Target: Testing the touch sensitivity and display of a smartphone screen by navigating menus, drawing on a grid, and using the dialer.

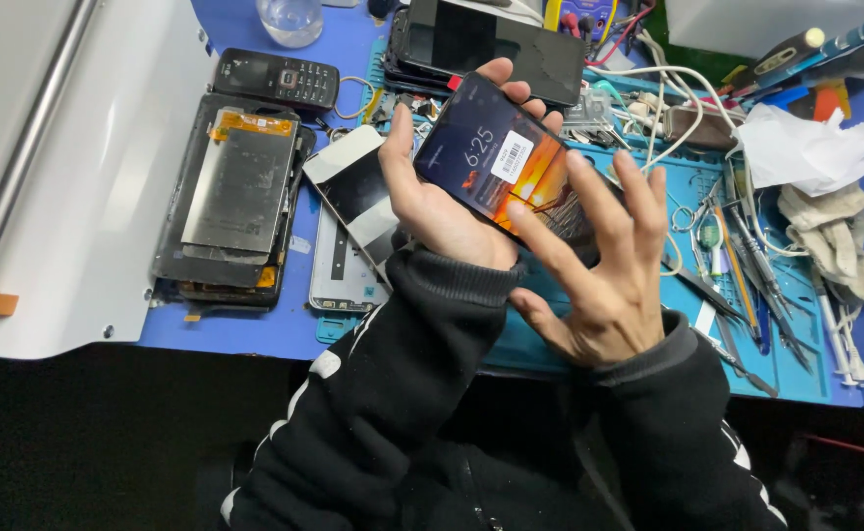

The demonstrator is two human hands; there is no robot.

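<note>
My left hand (442, 211) grips a smartphone (496, 157) from below, thumb on its left edge and fingertips over the top edge. The screen is lit with an orange sunset picture and carries a white barcode sticker. My right hand (599, 270) is spread open, its index finger touching the lower part of the screen. Both arms wear black sleeves with white stripes.
A blue work mat (727, 197) holds tweezers, screwdrivers and white cables (668, 88). An opened tablet (235, 202), a phone frame (344, 265), a keypad phone (277, 79), a stack of dark phones (481, 44), crumpled tissue (810, 147) and a cloth (835, 236) lie around.
</note>
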